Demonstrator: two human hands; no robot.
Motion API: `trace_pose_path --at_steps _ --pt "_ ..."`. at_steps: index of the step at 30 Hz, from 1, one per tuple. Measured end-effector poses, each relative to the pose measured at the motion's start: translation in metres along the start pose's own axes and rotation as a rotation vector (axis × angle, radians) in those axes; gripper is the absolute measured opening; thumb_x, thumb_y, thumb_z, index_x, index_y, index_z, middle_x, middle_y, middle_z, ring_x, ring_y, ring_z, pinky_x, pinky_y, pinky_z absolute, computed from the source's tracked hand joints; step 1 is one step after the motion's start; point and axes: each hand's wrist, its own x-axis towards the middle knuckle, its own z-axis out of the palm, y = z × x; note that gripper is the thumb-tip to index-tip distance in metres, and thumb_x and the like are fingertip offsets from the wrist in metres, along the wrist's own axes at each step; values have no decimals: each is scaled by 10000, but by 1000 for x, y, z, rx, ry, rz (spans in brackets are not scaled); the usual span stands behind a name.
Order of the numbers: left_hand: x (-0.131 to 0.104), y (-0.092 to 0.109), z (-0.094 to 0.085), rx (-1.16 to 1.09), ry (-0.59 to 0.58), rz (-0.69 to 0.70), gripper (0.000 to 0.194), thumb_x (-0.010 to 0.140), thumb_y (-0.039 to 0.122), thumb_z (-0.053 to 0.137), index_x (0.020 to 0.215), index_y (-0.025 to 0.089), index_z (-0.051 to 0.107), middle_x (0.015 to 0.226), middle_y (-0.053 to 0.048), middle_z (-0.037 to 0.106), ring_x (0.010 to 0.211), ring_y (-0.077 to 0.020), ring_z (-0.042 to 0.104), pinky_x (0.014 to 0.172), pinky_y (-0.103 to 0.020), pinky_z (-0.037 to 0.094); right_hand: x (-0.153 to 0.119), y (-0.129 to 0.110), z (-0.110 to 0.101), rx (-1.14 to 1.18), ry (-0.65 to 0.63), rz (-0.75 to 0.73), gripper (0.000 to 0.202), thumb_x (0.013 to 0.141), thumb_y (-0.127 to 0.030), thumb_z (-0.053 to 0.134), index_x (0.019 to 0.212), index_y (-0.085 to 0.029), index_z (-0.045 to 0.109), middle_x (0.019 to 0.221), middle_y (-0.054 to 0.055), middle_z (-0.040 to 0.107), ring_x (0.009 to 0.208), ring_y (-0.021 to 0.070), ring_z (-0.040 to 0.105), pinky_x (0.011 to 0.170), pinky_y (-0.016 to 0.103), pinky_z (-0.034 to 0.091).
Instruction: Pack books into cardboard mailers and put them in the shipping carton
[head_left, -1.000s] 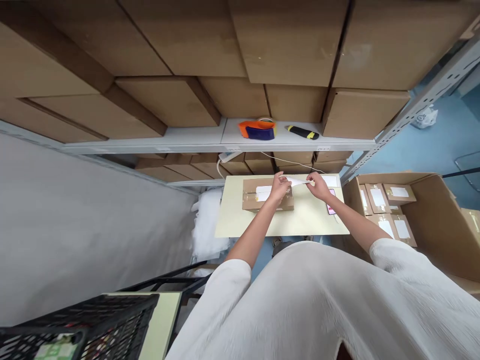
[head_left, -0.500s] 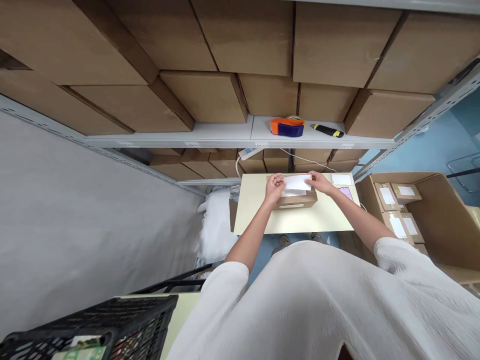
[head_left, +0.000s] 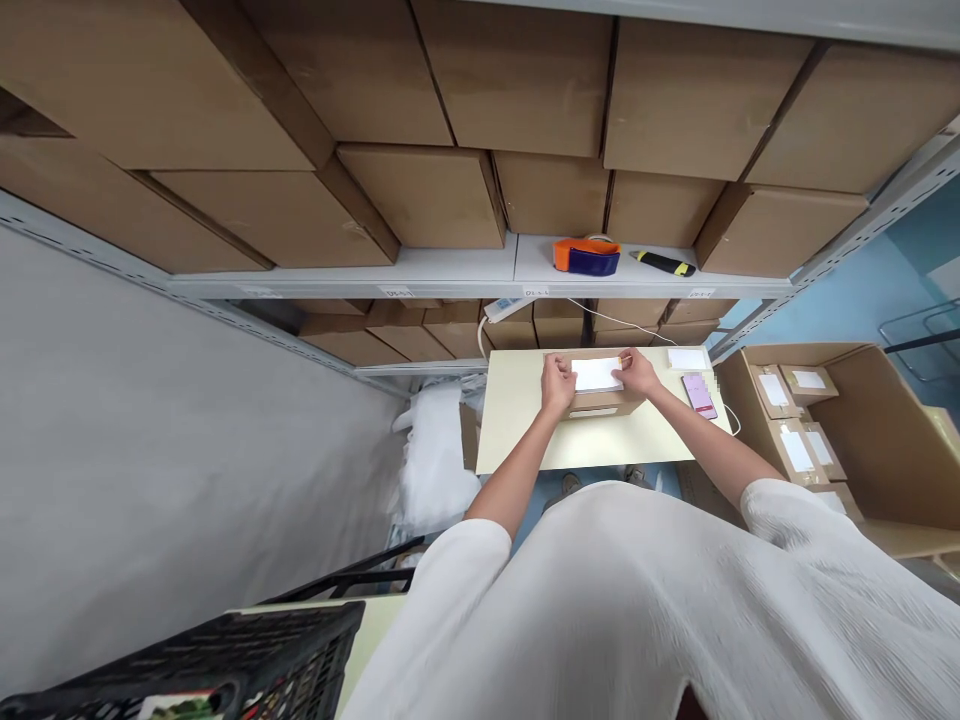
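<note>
A white label (head_left: 597,374) lies over the top of a brown cardboard box (head_left: 619,402), which rests on the pale yellow table (head_left: 525,430). My left hand (head_left: 557,382) pinches the label's left edge, fingers curled. At the opposite edge my right hand (head_left: 636,371) grips the label near its upper right corner, where a bit of yellow shows. Both hands are low against the box top. Another white strip shows on the box's near side.
A phone (head_left: 699,395) and a white card (head_left: 686,359) lie at the table's right. Beside it stands a large carton (head_left: 892,430) holding several labelled boxes. The shelf above bears a tape dispenser (head_left: 586,256), a utility knife (head_left: 663,263) and cartons. A black crate (head_left: 300,660) is behind left.
The label has come down flatter onto the box top, covering the white area seen beneath it before. My left hand has closed in on its edge. The view has shifted slightly.
</note>
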Motion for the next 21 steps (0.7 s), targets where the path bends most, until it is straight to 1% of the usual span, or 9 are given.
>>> trace_pose_path --at_steps 3,5,11,17,21 --pt "0 -8 4 27 1 34 418 815 2 741 1063 267 533 958 47 582 707 -95 539 785 -264 478 -3 5 5 -51 36 -16 425 716 -279 739 1096 -279 549 869 -37 637 888 227 647 830 357 525" --pt "0 -12 6 38 2 45 412 810 -4 737 1046 265 533 953 45 574 756 -111 545 826 -272 465 -2 8 9 -74 57 -37 454 721 -265 718 1138 -281 540 862 -36 628 882 235 645 827 368 531" --pt "1 -18 7 101 -33 61 374 826 28 724 1066 258 552 1064 -8 597 950 -168 604 963 -339 472 1 17 16 -130 71 -118 516 744 -255 658 1246 -277 541 883 -16 614 871 261 633 833 413 553" --pt "-1 -19 9 190 -57 84 364 856 36 660 1123 260 556 1080 -49 613 993 -230 625 1035 -449 511 -1 20 18 -256 27 -164 540 806 -221 607 1344 -243 557 1020 56 673 934 292 648 893 465 572" --pt "-3 -18 9 236 -71 113 346 864 26 625 1118 257 574 1112 -72 626 1070 -271 638 1067 -482 507 -3 20 19 -347 5 -192 524 882 -205 585 1404 -242 560 1206 112 681 983 307 657 916 480 574"
